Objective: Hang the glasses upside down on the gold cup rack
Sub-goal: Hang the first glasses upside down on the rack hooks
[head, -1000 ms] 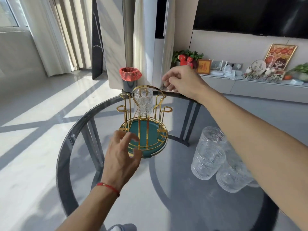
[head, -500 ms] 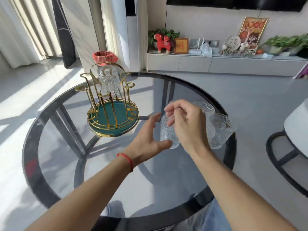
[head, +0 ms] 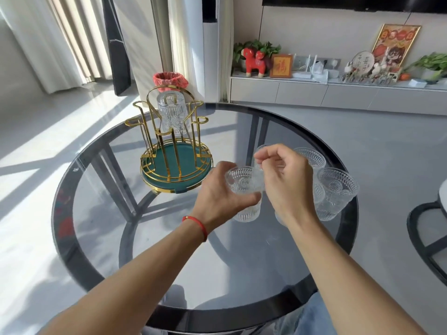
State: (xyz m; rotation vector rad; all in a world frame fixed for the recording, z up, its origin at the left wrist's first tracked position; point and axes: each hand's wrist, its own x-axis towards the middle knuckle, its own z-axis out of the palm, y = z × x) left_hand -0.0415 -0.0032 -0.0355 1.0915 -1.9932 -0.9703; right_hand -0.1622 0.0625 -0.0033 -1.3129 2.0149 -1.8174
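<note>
The gold cup rack (head: 154,131) with a green base (head: 180,160) stands on the left part of the round glass table (head: 145,238). One ribbed glass (head: 171,112) hangs upside down on a far peg. My left hand (head: 217,201) wraps around an upright patterned glass (head: 243,183) just right of the rack, lifted slightly. My right hand (head: 287,187) is above it, its fingertips pinched at the glass's right rim. Behind my right hand several more glasses stand upright, among them one to its right (head: 337,192) and one at the back (head: 310,158).
A dark chair (head: 423,238) stands off the table's right edge. Beyond the table are a bin with a red bag (head: 170,79), a white column and a low cabinet (head: 314,95) with ornaments. My knees in jeans (head: 304,317) are under the near edge.
My right hand came back from the rack and picked a glass out of the group. My left hand left the rack's base and closed around that glass. The view has shifted right.
</note>
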